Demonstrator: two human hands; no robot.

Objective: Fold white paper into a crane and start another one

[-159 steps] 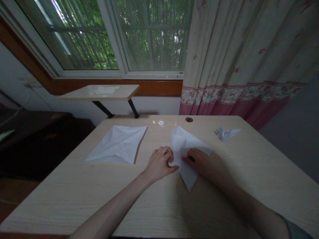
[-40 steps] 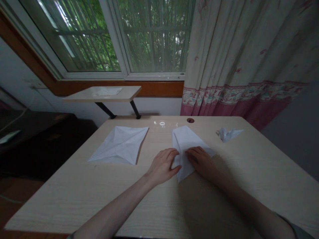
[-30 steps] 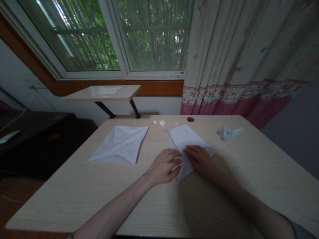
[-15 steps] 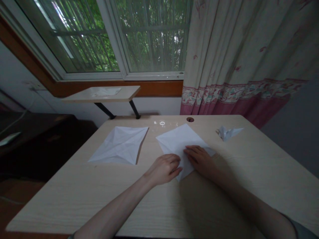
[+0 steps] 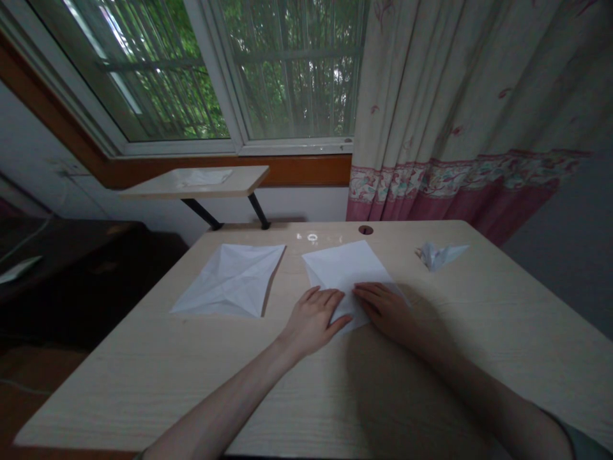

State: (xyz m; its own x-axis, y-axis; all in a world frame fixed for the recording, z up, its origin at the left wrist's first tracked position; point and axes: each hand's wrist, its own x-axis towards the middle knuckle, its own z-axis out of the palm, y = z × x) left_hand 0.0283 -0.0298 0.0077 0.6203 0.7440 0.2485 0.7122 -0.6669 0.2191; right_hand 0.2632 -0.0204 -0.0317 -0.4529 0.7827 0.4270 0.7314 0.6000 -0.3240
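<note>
A white sheet of paper [image 5: 352,263] with creases lies flat on the table in front of me. My left hand [image 5: 317,319] rests on its near left part, fingers stretched forward and thumb pointing right. On the near right part lies my right hand [image 5: 385,310], palm down with the fingers extended toward the sheet's middle. Between the two hands a narrow strip of paper shows. The sheet's near right edge is partly hidden under the right hand and its shadow.
Left of the sheet lies a second creased white paper [image 5: 232,281]. A folded paper figure [image 5: 439,255] sits at the right. Behind are a small raised shelf [image 5: 158,185] bearing more paper, and a round cable hole [image 5: 366,230] in the wooden table [image 5: 249,396].
The sheet has turned slightly, its far corner shifting right and its near corner drawing back. My left hand has flattened onto it, fingers straighter. The right hand has barely moved.
</note>
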